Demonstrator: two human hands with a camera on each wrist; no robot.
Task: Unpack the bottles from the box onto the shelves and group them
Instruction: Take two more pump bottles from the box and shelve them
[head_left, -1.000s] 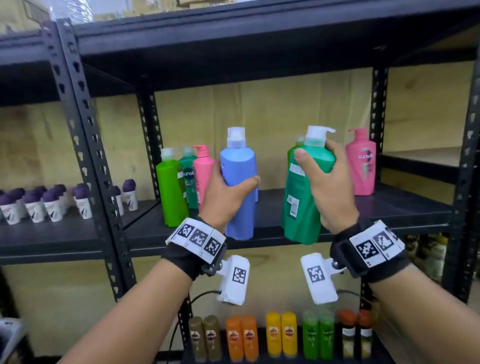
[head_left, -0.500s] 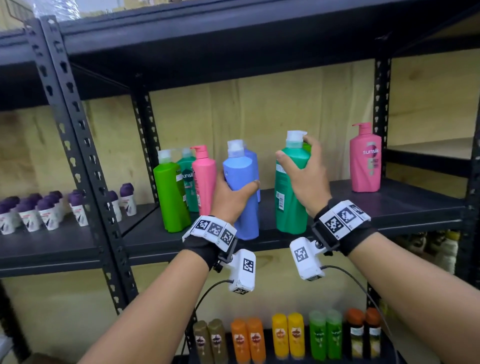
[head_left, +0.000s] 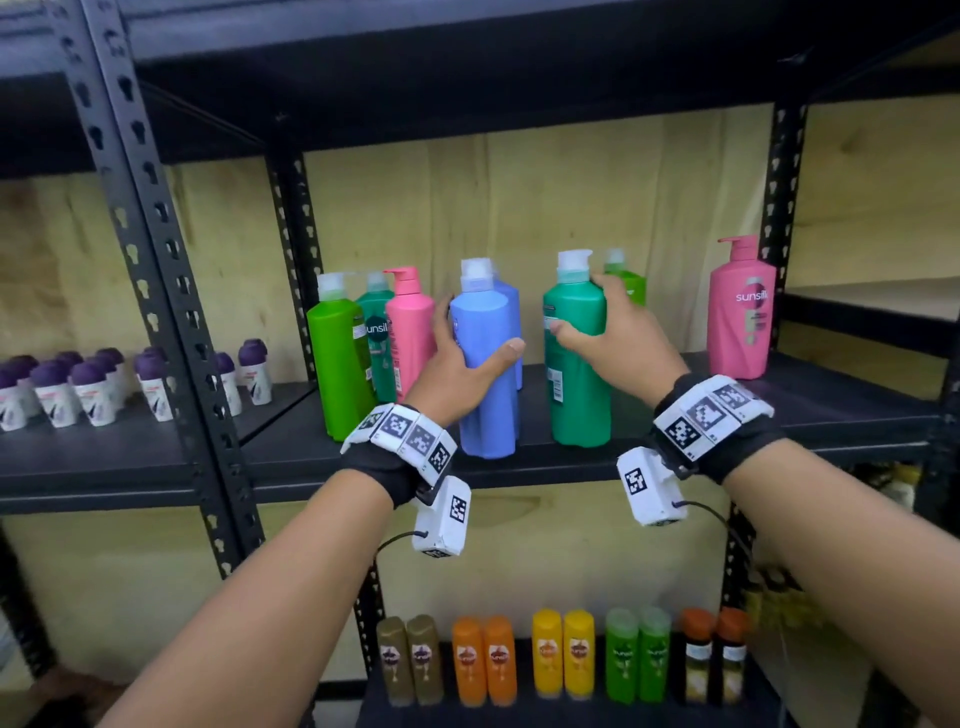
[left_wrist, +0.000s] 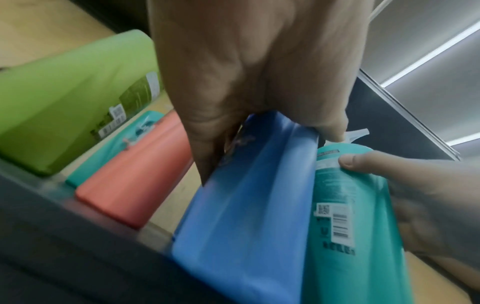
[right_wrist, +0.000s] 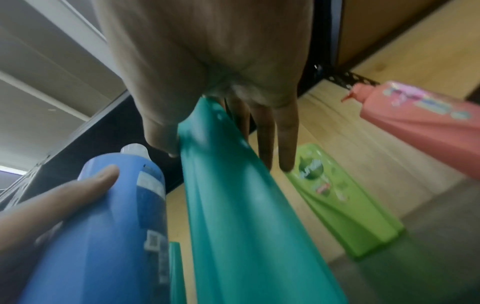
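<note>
**Two bottles being set on the shelf, grouping unfinished**

Blue bottle (head_left: 485, 364) wrapped in left hand (head_left: 457, 366), teal bottle (head_left: 576, 358) in right hand (head_left: 618, 338), both standing at shelf (head_left: 831, 415) front. Behind each grip, another blue and a green. Outward, green, teal, pink still mixed. Box unseen.

On a black metal shelf (head_left: 831, 415) at centre frame, a blue bottle (head_left: 485, 364) with a white cap stands beside a teal-green bottle (head_left: 576, 374), flanked by lime-green (head_left: 337, 364) and pink bottles (head_left: 740, 317). Black wristbands (head_left: 717, 415) carry white tags printed with black square codes. Lower centre, pairs of olive, orange, yellow, green and brown bottles (head_left: 563, 660) line up; purple-capped white containers (head_left: 83, 384) fill the left.
</note>
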